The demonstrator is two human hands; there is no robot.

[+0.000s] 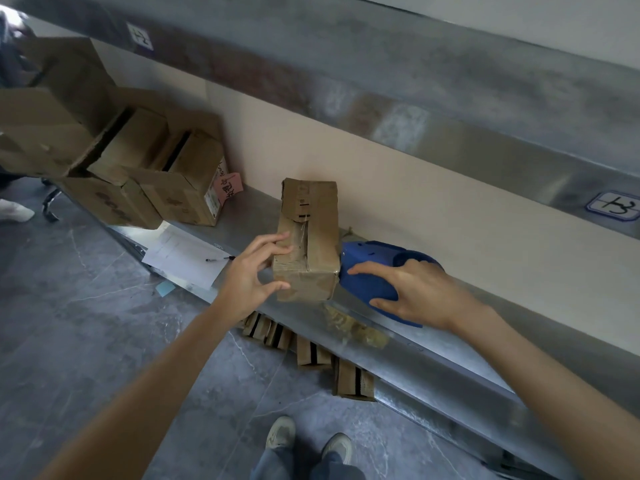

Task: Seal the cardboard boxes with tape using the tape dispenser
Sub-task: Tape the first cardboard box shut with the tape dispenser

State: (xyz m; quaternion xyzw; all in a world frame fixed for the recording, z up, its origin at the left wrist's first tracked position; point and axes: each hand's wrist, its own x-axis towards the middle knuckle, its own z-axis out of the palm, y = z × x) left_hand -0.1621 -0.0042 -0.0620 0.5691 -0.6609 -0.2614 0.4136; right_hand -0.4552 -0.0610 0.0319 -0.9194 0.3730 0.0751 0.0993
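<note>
The small cardboard box [308, 230] stands on the metal shelf [433, 351]; the left hand [246, 275] grips its left side; the right hand [422, 292] clasps the blue tape dispenser [370, 258] beside it; the box is likely light and stiff, best braced at its corners.

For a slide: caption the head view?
The left hand holds a cardboard box on the metal shelf; right hand holds a blue tape dispenser beside it.
</note>
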